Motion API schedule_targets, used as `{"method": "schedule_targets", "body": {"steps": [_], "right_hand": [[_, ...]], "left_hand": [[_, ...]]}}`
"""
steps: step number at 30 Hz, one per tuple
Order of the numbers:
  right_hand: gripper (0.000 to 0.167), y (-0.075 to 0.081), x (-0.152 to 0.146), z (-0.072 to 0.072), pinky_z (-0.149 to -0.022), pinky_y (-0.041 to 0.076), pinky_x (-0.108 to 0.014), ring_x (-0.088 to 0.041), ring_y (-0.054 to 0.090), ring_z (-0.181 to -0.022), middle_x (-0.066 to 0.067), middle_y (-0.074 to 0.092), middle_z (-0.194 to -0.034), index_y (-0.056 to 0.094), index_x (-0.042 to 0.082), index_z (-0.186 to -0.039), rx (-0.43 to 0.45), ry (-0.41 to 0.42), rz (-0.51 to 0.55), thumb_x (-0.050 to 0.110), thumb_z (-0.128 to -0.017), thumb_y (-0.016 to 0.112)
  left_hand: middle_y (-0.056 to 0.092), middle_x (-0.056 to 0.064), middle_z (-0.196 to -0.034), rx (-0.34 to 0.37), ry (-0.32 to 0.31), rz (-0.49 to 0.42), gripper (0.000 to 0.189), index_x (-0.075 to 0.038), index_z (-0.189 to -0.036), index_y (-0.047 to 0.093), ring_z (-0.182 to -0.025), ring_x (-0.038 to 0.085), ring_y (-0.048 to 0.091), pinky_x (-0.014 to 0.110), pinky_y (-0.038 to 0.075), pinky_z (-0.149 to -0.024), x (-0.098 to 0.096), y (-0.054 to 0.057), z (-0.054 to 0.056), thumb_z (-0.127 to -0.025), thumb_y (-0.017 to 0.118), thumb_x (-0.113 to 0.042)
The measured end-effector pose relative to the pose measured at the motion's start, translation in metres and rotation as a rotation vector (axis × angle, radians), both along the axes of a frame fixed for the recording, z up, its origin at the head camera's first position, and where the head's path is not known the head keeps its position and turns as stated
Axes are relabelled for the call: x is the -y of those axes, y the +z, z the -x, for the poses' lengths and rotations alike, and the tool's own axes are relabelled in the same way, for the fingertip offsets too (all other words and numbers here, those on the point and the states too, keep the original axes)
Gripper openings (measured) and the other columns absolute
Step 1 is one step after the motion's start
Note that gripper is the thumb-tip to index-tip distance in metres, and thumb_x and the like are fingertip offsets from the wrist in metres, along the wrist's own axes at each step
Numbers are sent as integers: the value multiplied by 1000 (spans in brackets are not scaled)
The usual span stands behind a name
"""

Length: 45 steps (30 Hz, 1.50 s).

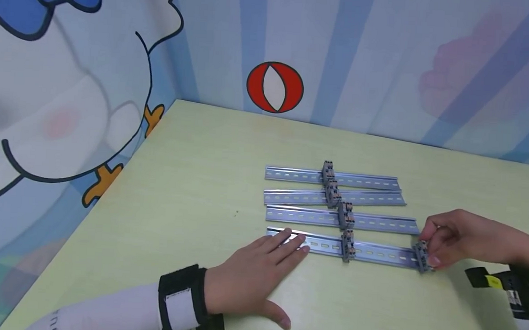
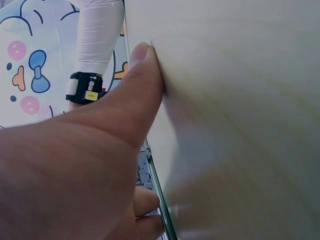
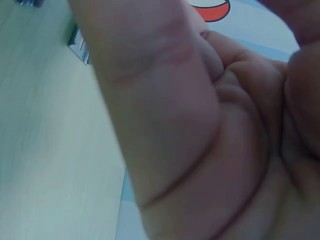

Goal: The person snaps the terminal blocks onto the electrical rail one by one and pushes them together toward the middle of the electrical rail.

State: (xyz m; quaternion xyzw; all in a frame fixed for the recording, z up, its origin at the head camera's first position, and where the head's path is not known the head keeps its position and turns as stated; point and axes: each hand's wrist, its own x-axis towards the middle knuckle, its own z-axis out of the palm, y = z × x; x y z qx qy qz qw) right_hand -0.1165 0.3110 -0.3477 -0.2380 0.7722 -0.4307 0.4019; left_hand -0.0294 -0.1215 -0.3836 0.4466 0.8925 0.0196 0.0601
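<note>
My left hand (image 1: 251, 276) lies with straight fingers over the left end of the nearest slotted metal DIN rail (image 1: 385, 253), thumb spread out on the table. At that rail's right end, my right hand (image 1: 471, 238) pinches a grey terminal block (image 1: 421, 256) between thumb and fingers, overlapping the rail's tip. Another grey terminal block (image 1: 347, 246) sits across the middle of the same rail. In the left wrist view the left thumb (image 2: 132, 95) shows large, with the rail edge (image 2: 159, 200) under the fingertips. Fingers and palm fill the right wrist view, hiding the pinched block.
Behind lie three more DIN rails (image 1: 293, 215), (image 1: 290, 196), (image 1: 291, 174), roughly parallel, each bearing a terminal block (image 1: 345, 215) near its middle. The pale yellow table (image 1: 192, 181) meets a cartoon-printed wall (image 1: 208, 42) at the back and left.
</note>
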Motion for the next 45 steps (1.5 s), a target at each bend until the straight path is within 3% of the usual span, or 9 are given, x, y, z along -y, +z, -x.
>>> {"method": "schedule_targets", "body": {"steps": [10, 19, 25, 36, 45], "right_hand": [[27, -5, 1, 1, -75, 58, -42, -24, 71, -85, -17, 72, -92, 52, -13, -111, 20, 27, 114, -5, -88, 64], [28, -5, 22, -3, -68, 58, -39, -21, 70, -80, -17, 73, -93, 53, -10, -110, -8, -50, 50, 1, -89, 66], [36, -2, 43, -7, -72, 59, -40, -27, 72, -85, -17, 73, -95, 54, -11, -111, -48, -106, 34, 5, -86, 72], [40, -1, 61, -13, -73, 58, -37, -25, 71, -84, -17, 72, -94, 57, -9, -113, -66, -171, -33, 10, -83, 76], [39, -4, 89, -19, -74, 59, -34, -23, 72, -84, -16, 73, -93, 58, -11, -111, -135, -192, 41, 11, -84, 76]], "left_hand": [[10, 6, -164, 15, -3, -3, 115, -13, -157, 15, -151, 27, 7, 42, 21, -119, 2, 0, 2, -73, 50, -83], [9, 5, -164, 23, -6, 1, 115, -13, -157, 15, -151, 26, 7, 41, 21, -119, 1, 0, 2, -73, 50, -84], [8, 5, -164, 25, -6, 4, 116, -13, -158, 14, -151, 26, 6, 42, 20, -119, 0, -1, 4, -73, 49, -84], [6, 4, -164, 44, 0, 13, 117, -14, -158, 12, -151, 26, 4, 42, 20, -119, -1, -1, 5, -72, 49, -85], [10, 8, -164, 5, 9, 9, 117, -11, -157, 18, -150, 29, 8, 45, 23, -118, -1, 0, 2, -72, 45, -87]]}}
